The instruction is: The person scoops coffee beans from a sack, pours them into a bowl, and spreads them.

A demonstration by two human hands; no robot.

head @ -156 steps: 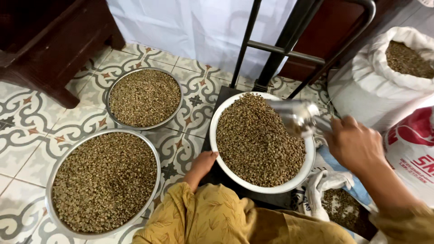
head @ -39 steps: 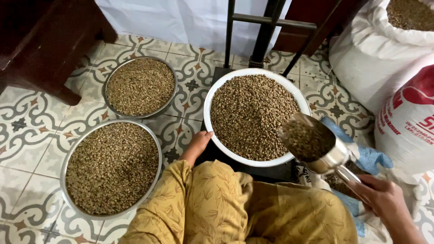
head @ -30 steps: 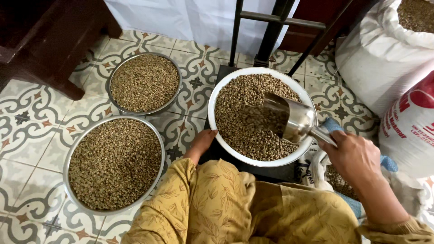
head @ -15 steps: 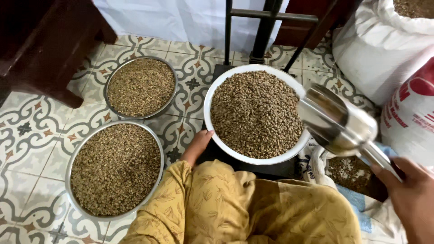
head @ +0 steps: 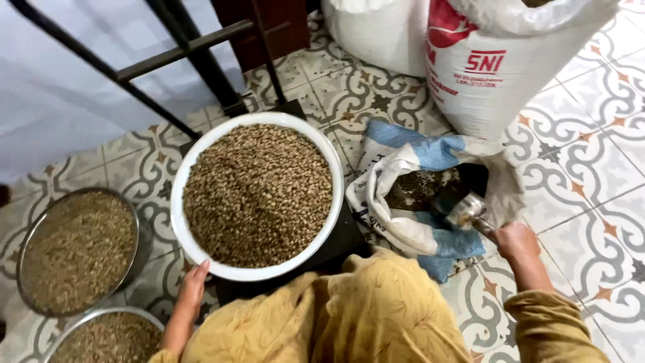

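While the right hand [head: 516, 240] grips the metal scoop [head: 463, 210] inside the open sack [head: 410, 161] at centre right, the left hand [head: 191, 290] lies open against the heaped white bowl's [head: 180, 222] rim; nudging it could spill beans [head: 259, 191].

The scoop [head: 463, 210] at centre right is bare metal with a dull shine. The white basin [head: 201, 252] in the middle looks like smooth, glossy enamel or plastic; which cannot be told. Its beans [head: 259, 195] are matt and grainy. At lower left, the two trays [head: 138, 232] are dull grey metal. The open sack [head: 403, 168] is coarse woven plastic, crumpled. The floor tiles [head: 591, 168] are smooth, faintly glossy ceramic. The sleeve [head: 551, 329] is soft matt cloth.
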